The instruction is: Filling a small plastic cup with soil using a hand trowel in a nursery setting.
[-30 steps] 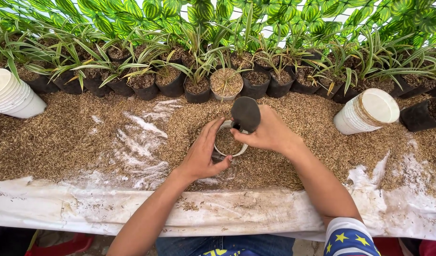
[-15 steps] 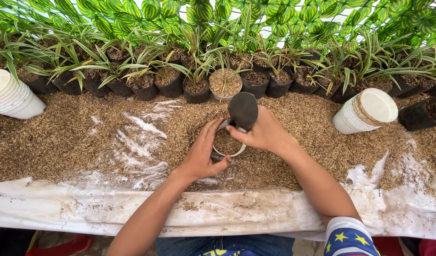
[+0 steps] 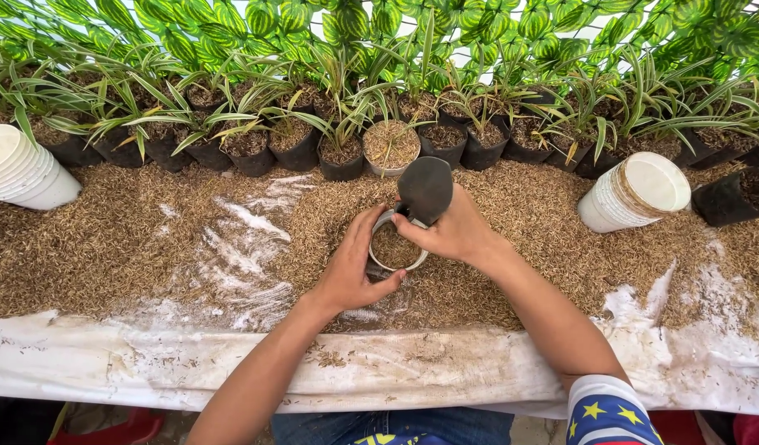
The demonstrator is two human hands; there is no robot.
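left hand [image 3: 352, 268]: cupped around the left side of the small pot [image 3: 396, 245], fingers along its rim, thumb curled under its near edge.
right hand [image 3: 452, 231]: clenched on the handle of a dark scoop [image 3: 425, 189], whose blade stood tilted upward above the pot's far rim.
small pot: pale-rimmed, filled with brown husk, sitting in the middle of the tabletop [image 3: 231, 371] between both hands.
husk layer [image 3: 107, 239]: loose brown husk spread over the white sheet, thinned to bare white streaks left of the pot.
potted plants [image 3: 297, 132]: row of dark pots with striped green leaves along the far edge.
white cup stacks: one stack [image 3: 21, 169] lying at far left, another [image 3: 635, 194] lying at right, both well apart from the hands.
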